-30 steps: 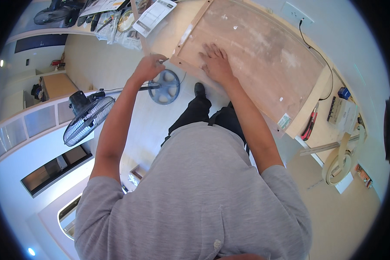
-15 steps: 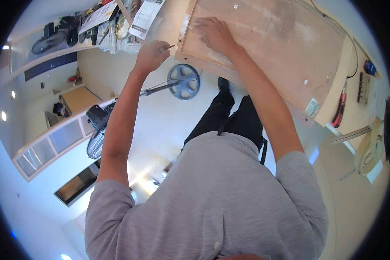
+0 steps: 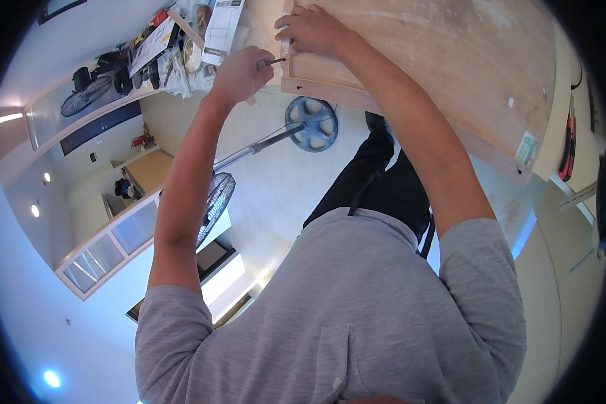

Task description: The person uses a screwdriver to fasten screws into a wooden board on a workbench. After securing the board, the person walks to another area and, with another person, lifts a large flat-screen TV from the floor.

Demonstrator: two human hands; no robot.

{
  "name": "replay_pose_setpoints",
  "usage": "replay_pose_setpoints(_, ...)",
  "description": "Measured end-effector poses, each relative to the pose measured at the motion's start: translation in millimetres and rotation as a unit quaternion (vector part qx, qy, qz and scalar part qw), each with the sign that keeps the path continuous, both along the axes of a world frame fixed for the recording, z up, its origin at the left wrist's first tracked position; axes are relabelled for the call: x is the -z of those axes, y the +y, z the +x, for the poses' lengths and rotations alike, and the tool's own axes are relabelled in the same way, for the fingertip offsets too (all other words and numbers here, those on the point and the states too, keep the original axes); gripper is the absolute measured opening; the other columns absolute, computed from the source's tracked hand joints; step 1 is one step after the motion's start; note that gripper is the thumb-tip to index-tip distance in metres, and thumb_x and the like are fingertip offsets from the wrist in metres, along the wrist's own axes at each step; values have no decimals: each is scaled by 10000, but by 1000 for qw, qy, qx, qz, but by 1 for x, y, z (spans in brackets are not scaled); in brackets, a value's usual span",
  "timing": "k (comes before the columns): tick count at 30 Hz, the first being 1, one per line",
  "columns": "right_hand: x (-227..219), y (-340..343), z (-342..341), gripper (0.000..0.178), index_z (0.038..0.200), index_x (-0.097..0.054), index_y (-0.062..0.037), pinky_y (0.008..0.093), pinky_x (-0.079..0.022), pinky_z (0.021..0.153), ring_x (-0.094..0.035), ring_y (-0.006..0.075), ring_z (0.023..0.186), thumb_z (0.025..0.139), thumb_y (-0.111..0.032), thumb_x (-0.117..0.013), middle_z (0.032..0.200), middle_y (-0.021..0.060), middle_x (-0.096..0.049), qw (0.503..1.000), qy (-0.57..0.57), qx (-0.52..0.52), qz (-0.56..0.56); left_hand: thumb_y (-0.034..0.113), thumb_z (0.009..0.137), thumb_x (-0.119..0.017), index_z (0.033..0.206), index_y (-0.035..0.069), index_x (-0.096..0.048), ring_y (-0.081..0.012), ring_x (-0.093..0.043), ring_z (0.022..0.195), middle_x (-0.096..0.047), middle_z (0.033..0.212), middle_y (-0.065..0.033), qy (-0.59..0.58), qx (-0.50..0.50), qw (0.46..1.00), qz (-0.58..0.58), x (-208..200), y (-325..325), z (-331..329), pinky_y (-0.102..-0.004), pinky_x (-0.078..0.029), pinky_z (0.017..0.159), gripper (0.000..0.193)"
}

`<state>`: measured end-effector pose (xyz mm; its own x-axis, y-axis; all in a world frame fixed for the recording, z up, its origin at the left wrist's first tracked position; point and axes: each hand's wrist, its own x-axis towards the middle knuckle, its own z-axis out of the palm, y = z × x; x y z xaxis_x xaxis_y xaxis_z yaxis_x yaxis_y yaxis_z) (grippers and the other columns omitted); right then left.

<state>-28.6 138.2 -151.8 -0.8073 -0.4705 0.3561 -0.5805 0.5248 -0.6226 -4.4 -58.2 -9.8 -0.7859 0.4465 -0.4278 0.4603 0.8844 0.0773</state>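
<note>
**Corner work in hand at the wooden panel, by its look unfinished**

Your framed wooden panel lies on the surface ahead of you, its recessed side up and one long rim toward you. That much of the setup looks done.

Your left hand is closed on a slim dark piece, with the tip pointing at the panel's left rim near the close corner. Whether it is a screw or a small tool, you cannot tell from here, nor whether the tip is inside a hole or only against the wood. Your right hand lies at that same rim with its fingers apart, curling over the edge; it seems to steady the panel rather than grip anything.

Judging by the exposed piece, this spot is partway through at most. The near rim shows a dark spot by the left corner and another below the label at the right; whether either is filled is too small to tell. The red utility knife lies out of your hands, right of the panel.
</note>
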Motion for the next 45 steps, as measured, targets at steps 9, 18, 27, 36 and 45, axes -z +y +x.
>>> replay_pose_setpoints(9,2,-4,3,295,1081,-809,-219,472,-457,949,-591,250,1183,795,-218,-736,1220,-4,-698,999,6,23,-26,152,824,-667,1064,102,-733,-307,-667,956,-665,996,-83,32,184,978,-88,-1,15,-8,-430,-556,832,254)
replay_pose_setpoints(18,7,-9,4,242,1056,-815,-227,479,-453,979,-596,243,1177,844,-213,-697,1226,-5,-702,999,-7,39,-29,30,826,-642,1108,48,-706,-293,-625,1060,-651,1096,-63,5,404,896,-184,-7,14,-27,-387,-551,926,290)
replay_pose_setpoints(27,8,-11,2,222,1029,-818,-230,478,-451,999,-594,247,1184,930,-262,-622,1173,-7,-708,999,-24,37,4,206,809,-723,1026,40,-725,-353,-717,906,-748,947,-149,-59,130,974,-175,17,41,-42,-466,-562,811,274)
replay_pose_setpoints(36,14,-14,2,226,1004,-817,-226,483,-442,1021,-584,257,1201,948,-312,-616,1133,3,-703,998,2,53,-45,177,877,-615,1000,73,-698,-358,-712,869,-706,923,-153,-3,168,957,-238,18,27,-24,-486,-572,736,182)
replay_pose_setpoints(45,16,-16,0,192,904,-807,-211,479,-453,971,-592,253,1132,912,-262,-622,1063,7,-693,997,18,52,-48,164,853,-774,1097,16,-652,-285,-630,887,-655,990,-147,-214,-221,948,-81,11,33,-37,-414,-537,737,310)
